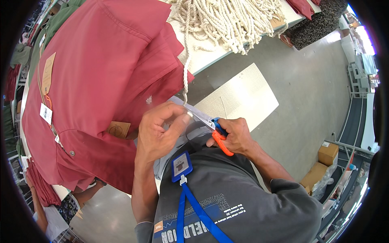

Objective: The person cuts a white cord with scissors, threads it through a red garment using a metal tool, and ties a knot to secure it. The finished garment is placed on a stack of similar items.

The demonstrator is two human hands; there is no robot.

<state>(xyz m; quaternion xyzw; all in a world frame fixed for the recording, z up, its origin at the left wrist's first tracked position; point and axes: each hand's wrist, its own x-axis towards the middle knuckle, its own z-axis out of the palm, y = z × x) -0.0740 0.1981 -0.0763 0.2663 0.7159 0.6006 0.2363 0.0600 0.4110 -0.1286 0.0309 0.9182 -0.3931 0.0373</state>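
My left hand (162,127) pinches the lower end of a braided off-white cord (187,73), which hangs down from the table edge. In my right hand (239,135) is a pair of scissors (221,143) with orange and blue handles. The blades point left and reach the cord end beside my left fingertips; whether they are closed on it I cannot tell. Left of my hands lies a stack of dark red garments (93,77) with brown paper tags and a white label hanging from it.
A heap of off-white cords (231,24) covers the far table. Beyond my right hand is a pale flat board (247,93). Cardboard boxes (318,174) stand on a rack at the right. Another person (54,220) is at the lower left; someone in dark patterned clothing (318,30) is at the far right.
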